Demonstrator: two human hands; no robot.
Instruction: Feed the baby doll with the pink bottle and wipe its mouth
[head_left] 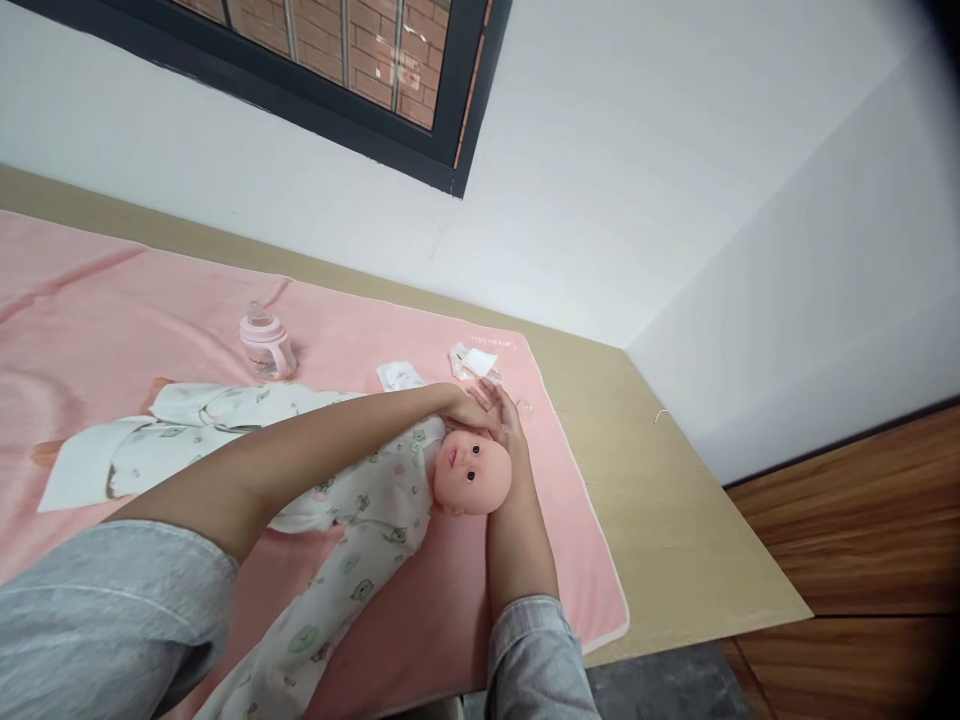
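Observation:
A bald baby doll (487, 480) lies on its back on a pink blanket (450, 600). It wears a white patterned romper (390, 490), with its head toward the right. My left forearm crosses over its chest, and my left hand (474, 408) is just beyond the doll's head, laid against my other hand. Coming up along the right side of the head, my right hand (511, 408) meets it with fingers stretched out. No held object shows between them, though their overlap hides part of the left fingers.
A pink bottle (268, 345) stands on the blanket at the left. Beyond my hands lie a crumpled opened packet (474, 361) and a white printed item (400, 376). The wooden board (622, 480) ends at a white wall (585, 180) below a barred window (352, 60).

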